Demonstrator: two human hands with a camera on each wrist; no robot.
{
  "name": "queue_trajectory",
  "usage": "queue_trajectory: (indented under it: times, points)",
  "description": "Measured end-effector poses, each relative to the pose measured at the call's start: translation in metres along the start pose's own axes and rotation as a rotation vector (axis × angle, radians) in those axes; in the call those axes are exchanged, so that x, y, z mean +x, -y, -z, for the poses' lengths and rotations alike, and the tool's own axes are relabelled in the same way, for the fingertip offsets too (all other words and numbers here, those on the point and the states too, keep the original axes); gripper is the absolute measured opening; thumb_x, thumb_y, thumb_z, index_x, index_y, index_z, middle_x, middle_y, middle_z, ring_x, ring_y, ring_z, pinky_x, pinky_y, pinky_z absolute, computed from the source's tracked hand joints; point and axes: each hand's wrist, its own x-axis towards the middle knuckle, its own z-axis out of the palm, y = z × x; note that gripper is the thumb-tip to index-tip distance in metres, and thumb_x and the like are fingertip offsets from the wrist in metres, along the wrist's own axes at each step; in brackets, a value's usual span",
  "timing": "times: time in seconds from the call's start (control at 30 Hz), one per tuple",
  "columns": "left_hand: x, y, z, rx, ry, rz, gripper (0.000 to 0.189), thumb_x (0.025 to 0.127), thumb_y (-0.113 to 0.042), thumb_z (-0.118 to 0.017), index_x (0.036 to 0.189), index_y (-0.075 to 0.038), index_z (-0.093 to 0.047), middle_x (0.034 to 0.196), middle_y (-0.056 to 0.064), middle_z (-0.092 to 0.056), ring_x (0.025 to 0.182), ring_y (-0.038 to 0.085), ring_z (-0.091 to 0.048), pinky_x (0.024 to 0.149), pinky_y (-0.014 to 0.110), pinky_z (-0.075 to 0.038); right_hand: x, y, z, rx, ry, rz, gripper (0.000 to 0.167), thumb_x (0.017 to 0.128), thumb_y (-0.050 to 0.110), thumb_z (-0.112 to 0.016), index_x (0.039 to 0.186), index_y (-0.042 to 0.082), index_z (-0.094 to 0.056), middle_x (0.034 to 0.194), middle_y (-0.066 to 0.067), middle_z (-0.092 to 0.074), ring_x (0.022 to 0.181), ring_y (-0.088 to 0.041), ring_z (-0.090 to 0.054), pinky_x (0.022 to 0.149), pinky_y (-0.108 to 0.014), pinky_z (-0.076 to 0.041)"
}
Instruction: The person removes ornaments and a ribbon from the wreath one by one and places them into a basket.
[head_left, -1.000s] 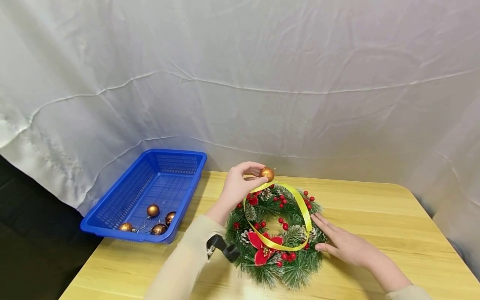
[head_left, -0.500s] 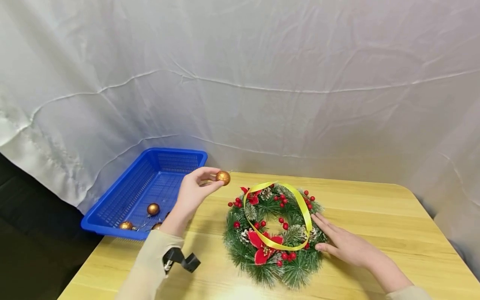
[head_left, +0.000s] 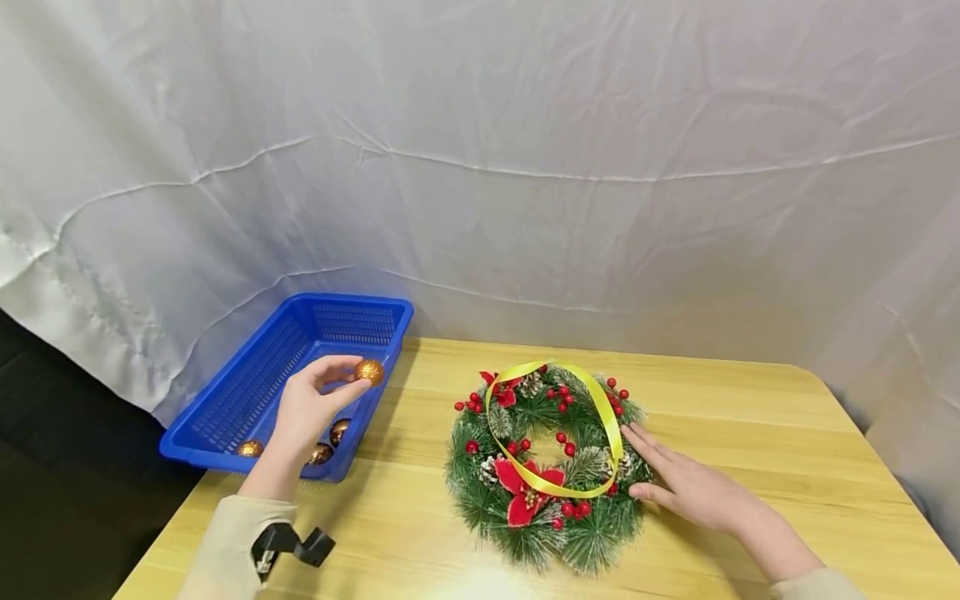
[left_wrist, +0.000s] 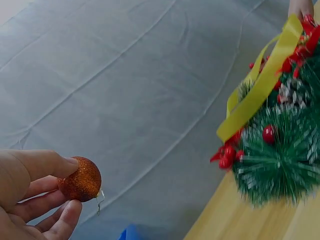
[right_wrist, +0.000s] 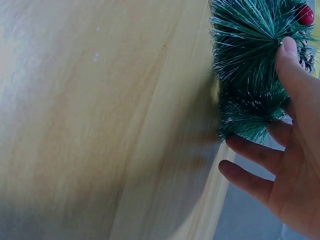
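Observation:
Between the thumb and fingers of my left hand (head_left: 311,410) is a glittery copper Christmas ball (head_left: 369,372), held up over the right side of the blue basket. A short wire loop pokes from the ball (left_wrist: 80,180) in the left wrist view. My right hand (head_left: 693,490) rests against the right edge of a green Christmas wreath (head_left: 603,533), fingers extended. In the right wrist view its thumb lies on the needles and nothing is gripped. The wreath carries red berries, red flowers, pine cones and a loop of yellow ribbon (head_left: 603,408).
The blue plastic basket (head_left: 225,400) stands at the table's left side. Several more copper balls (head_left: 251,448) lie in it, some partly hidden by my left hand. A grey-white curtain (head_left: 525,167) hangs behind the wooden table (head_left: 420,517).
My left hand has carried the ball leftward, from above the wreath's far edge to over the basket's right side. The right hand and the wreath have stayed in place.

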Motion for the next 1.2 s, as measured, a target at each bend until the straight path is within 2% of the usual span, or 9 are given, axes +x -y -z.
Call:
queue_trajectory:
  times: [0.2, 0.47, 0.6, 0.8, 0.93, 1.2]
  points:
    - [-0.002, 0.009, 0.013, 0.023, -0.050, 0.007, 0.038, 0.082, -0.019, -0.077, 0.115, -0.003, -0.066, 0.108, 0.013, -0.065, 0.092, 0.008, -0.058, 0.075, 0.016, -0.052, 0.001, 0.000, 0.002, -0.004, 0.000, -0.002, 0.075, 0.094, 0.054, -0.046, 0.155, 0.021, -0.015, 0.155, -0.014, -0.018, 0.125, -0.047, -0.041, 0.100, -0.061, -0.035]
    - [0.000, 0.020, 0.032, 0.121, -0.090, 0.075, 0.042, 0.084, -0.025, -0.075, 0.119, -0.004, -0.064, 0.107, 0.013, -0.064, 0.090, 0.004, -0.056, 0.066, 0.016, -0.051, 0.001, -0.001, 0.001, -0.002, -0.005, 0.001, 0.076, 0.094, 0.054, -0.047, 0.154, 0.021, -0.015, 0.155, -0.014, -0.018, 0.125, -0.046, -0.042, 0.100, -0.061, -0.034]
    - [0.001, 0.029, 0.039, 0.180, -0.098, 0.100, 0.042, 0.085, -0.027, -0.074, 0.119, -0.005, -0.063, 0.108, 0.015, -0.064, 0.092, 0.010, -0.058, 0.065, 0.016, -0.051, 0.001, 0.000, 0.000, -0.003, -0.006, 0.001, 0.076, 0.094, 0.054, -0.047, 0.154, 0.021, -0.015, 0.155, -0.014, -0.018, 0.125, -0.046, -0.042, 0.099, -0.061, -0.035]
    - [-0.001, 0.044, 0.044, 0.307, -0.033, 0.100, 0.040, 0.086, -0.026, -0.073, 0.119, -0.006, -0.064, 0.106, 0.017, -0.067, 0.097, 0.030, -0.062, 0.067, 0.025, -0.053, 0.000, 0.000, 0.000, -0.003, -0.014, 0.000, 0.075, 0.094, 0.054, -0.047, 0.154, 0.021, -0.016, 0.155, -0.014, -0.018, 0.125, -0.047, -0.042, 0.100, -0.060, -0.035]
    - [-0.001, 0.050, 0.047, 0.392, 0.020, 0.093, 0.038, 0.086, -0.025, -0.073, 0.117, -0.005, -0.065, 0.104, 0.018, -0.068, 0.096, 0.033, -0.063, 0.070, 0.036, -0.054, 0.000, 0.001, 0.000, -0.001, -0.015, -0.002, 0.075, 0.094, 0.054, -0.047, 0.154, 0.020, -0.017, 0.155, -0.013, -0.019, 0.124, -0.047, -0.042, 0.099, -0.061, -0.036]
    - [-0.001, 0.052, 0.057, 0.430, 0.066, 0.109, 0.036, 0.086, -0.020, -0.073, 0.115, 0.000, -0.065, 0.103, 0.023, -0.066, 0.097, 0.037, -0.060, 0.072, 0.045, -0.054, 0.000, 0.001, 0.001, 0.003, -0.013, -0.003, 0.075, 0.094, 0.053, -0.048, 0.154, 0.019, -0.017, 0.155, -0.014, -0.019, 0.124, -0.046, -0.043, 0.098, -0.061, -0.037]
